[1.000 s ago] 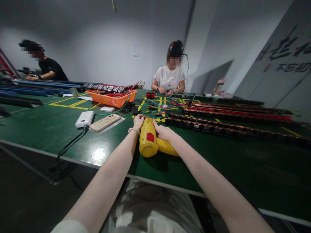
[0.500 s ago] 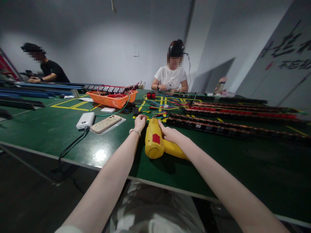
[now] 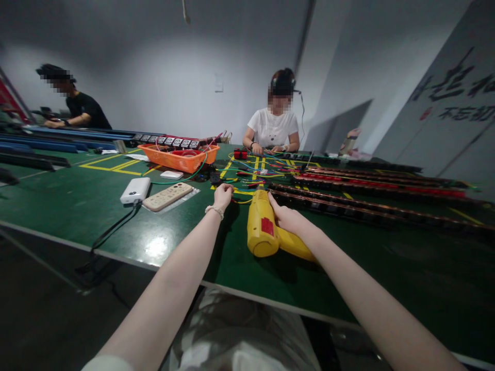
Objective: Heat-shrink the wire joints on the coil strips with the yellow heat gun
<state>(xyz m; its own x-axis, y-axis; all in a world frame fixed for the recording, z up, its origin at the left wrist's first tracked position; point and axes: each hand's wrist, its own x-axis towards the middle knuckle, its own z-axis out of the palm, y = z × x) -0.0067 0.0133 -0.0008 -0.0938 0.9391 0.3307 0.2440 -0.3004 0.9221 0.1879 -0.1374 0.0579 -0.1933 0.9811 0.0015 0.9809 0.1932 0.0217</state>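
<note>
My right hand (image 3: 286,215) is wrapped round a yellow heat gun (image 3: 262,226) with a red label, its nozzle pointing away from me over the table. The left hand (image 3: 223,195), with a bracelet at the wrist, pinches the ends of thin coloured wires (image 3: 244,194) just left of the nozzle. These wires run right to a long black strip with copper-coloured rods (image 3: 320,198). A small black connector (image 3: 215,178) lies just beyond my left fingers.
On the green table (image 3: 178,278) an orange basket (image 3: 174,158) holds parts. A white power bank (image 3: 135,190) with a black cable and a beige phone case (image 3: 168,197) lie left. One person (image 3: 273,129) sits opposite, another (image 3: 83,111) far left. Blue rails (image 3: 42,145) lie left.
The heat gun in my right hand has shifted right, away from my left hand, uncovering more of the wires. My left hand stays almost in place. The view has tilted slightly.
</note>
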